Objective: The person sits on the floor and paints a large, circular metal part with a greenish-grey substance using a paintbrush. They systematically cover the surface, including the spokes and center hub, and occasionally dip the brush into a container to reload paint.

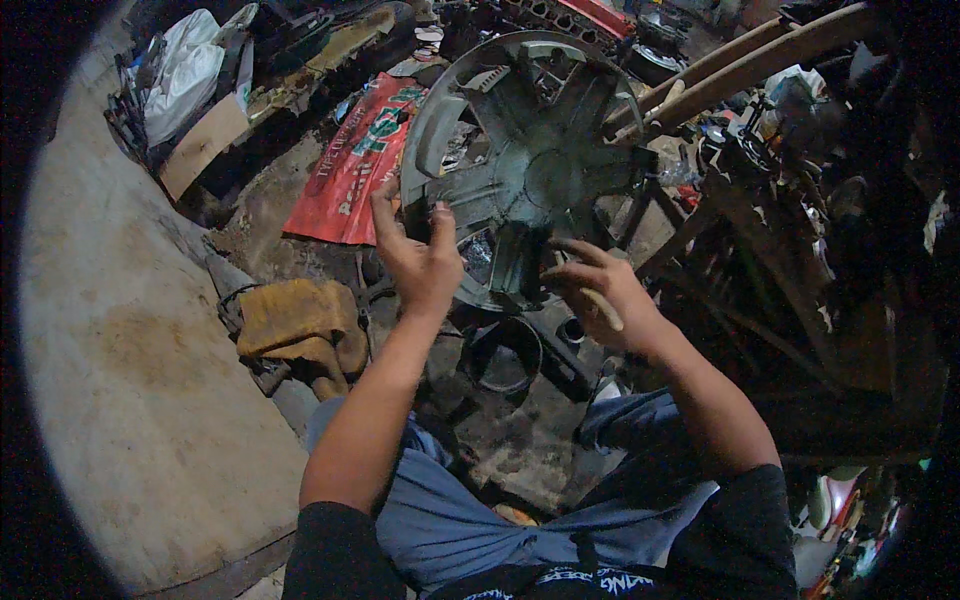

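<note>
A grey-green wheel cover [550, 170] with broad spokes and a round rim is tilted up in front of me. My left hand [420, 260] grips its lower left rim, the thumb on one side and the fingers on the other. My right hand [605, 300] is closed around a slim tool with a pale handle [603, 308]; its working end is hidden among the fingers and shadow. Those fingers are beside the cover's lowest spoke [520, 265], which looks much darker than the others. Below the cover, a round black container [502, 355] stands on the floor.
A red printed sack [350, 170] lies left of the cover. Nearer stands a machine part under a yellow-brown cloth [300, 320]. A wide pale board [150, 370] fills the left side. Wooden beams [760, 60] and heaped scrap crowd the right. A white plastic bag [185, 75] sits far left.
</note>
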`<state>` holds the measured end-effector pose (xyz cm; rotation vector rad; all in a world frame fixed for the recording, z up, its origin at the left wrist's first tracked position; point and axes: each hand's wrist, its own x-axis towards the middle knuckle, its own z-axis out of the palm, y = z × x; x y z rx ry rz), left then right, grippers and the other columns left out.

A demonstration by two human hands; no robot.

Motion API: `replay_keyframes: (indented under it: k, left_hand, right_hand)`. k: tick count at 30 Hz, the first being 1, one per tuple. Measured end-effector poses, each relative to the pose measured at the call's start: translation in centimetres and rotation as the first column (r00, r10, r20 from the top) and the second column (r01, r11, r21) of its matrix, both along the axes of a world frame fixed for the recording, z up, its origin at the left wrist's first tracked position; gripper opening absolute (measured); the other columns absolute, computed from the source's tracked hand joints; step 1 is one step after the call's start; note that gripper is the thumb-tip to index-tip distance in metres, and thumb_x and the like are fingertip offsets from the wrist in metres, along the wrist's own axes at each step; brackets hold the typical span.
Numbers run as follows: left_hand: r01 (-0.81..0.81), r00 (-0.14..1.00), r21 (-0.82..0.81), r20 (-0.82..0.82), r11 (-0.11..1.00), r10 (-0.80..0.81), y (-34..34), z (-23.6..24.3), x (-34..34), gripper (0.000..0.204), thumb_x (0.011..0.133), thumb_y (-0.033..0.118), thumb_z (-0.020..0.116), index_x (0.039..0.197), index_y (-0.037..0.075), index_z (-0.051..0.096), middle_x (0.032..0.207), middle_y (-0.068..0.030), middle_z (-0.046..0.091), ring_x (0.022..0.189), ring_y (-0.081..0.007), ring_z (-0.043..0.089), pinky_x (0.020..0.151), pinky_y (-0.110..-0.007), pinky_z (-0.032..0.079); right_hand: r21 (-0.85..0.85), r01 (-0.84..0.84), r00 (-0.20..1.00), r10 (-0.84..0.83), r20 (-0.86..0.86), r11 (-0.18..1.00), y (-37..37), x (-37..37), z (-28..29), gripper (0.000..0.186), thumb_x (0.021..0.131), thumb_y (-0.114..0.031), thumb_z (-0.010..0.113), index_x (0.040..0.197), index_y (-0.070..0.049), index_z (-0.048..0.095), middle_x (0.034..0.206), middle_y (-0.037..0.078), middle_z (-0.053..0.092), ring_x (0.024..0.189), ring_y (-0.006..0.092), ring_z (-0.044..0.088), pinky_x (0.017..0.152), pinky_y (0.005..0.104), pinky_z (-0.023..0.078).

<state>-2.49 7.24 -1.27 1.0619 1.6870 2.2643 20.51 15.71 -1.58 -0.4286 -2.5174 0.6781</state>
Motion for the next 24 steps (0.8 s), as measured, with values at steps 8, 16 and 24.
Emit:
replay_keyframes:
  k: [8, 16, 24]
  left_hand:
    - [-0.006, 0.978, -0.007, -0.21, 1.0, 0.005, 0.1, 0.2, 0.4, 0.039, 0.084, 0.003, 0.065, 0.12, -0.004, 0.054, 0.11, -0.0163, 0.06, 0.105, -0.0251, 0.06, 0.096, -0.039, 0.047]
    - [-0.041, 0.971, -0.037, -0.237, 0.998, 0.031, 0.0, 0.2, 0.7, 0.039, 0.085, 0.005, 0.066, 0.121, -0.004, 0.055, 0.108, -0.0157, 0.062, 0.101, -0.0245, 0.062, 0.094, -0.037, 0.049]
    - [-0.011, 0.985, -0.069, -0.171, 0.998, -0.001, 0.0, -0.7, 0.3, 0.041, 0.086, 0.007, 0.069, 0.122, -0.006, 0.055, 0.111, -0.0181, 0.064, 0.1, -0.0249, 0.064, 0.093, -0.038, 0.05]
  right_hand:
    - [-0.247, -0.067, 0.996, 0.082, 0.048, 0.967, 1.1, 0.5, 1.0, 0.038, 0.069, -0.006, 0.068, 0.107, -0.002, 0.072, 0.113, 0.021, 0.069, 0.106, 0.0406, 0.067, 0.092, 0.0415, 0.054]
    - [-0.259, -0.135, 0.987, 0.154, 0.053, 0.956, 1.4, 0.7, 0.2, 0.051, 0.059, -0.002, 0.072, 0.109, -0.002, 0.07, 0.113, 0.02, 0.069, 0.104, 0.0398, 0.067, 0.092, 0.0417, 0.055]
    - [-0.154, -0.126, 0.988, 0.137, 0.064, 0.98, 1.5, -0.3, 0.1, 0.05, 0.058, -0.004, 0.072, 0.108, -0.002, 0.071, 0.114, 0.021, 0.069, 0.107, 0.0405, 0.066, 0.094, 0.0447, 0.054]
